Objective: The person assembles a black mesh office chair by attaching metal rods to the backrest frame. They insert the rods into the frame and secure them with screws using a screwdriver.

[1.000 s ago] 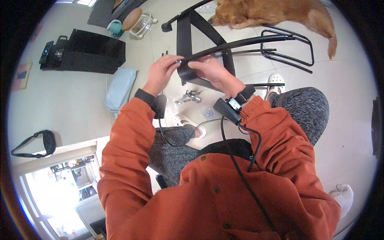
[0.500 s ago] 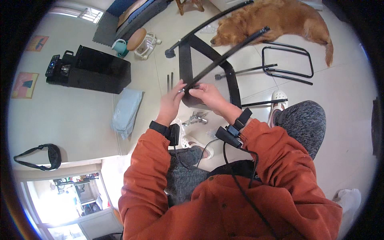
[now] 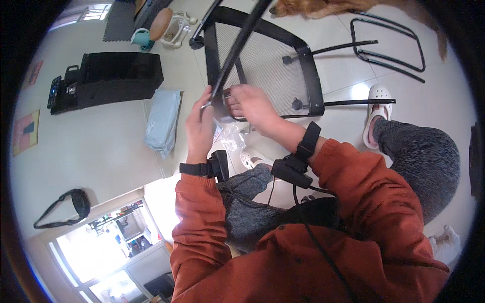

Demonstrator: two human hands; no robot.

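A black tube [image 3: 237,53] slants up and away between my hands, in front of a black-framed mesh chair panel [image 3: 275,70]. My left hand [image 3: 199,129] is closed at the tube's lower end, with a small silver metal piece [image 3: 206,105] at its fingertips, too small to name. On the other side of that end my right hand [image 3: 252,108] has its fingers curled in against the tube and the panel's near corner. The fingers partly hide the joint there. Each wrist wears a black strap with a small box.
On the floor to the right lie a bent black tube frame [image 3: 389,48] and a dog [image 3: 323,6]. A clear plastic bag [image 3: 233,137] lies below my hands. Leftward are a grey-blue package [image 3: 164,121], a black box-shaped appliance [image 3: 118,76] and a small round-seated stool [image 3: 160,24].
My view has shifted and the chair panel shows larger and higher up. The right hand's fingers have curled in further by the tube's end. Both hands remain at that end.
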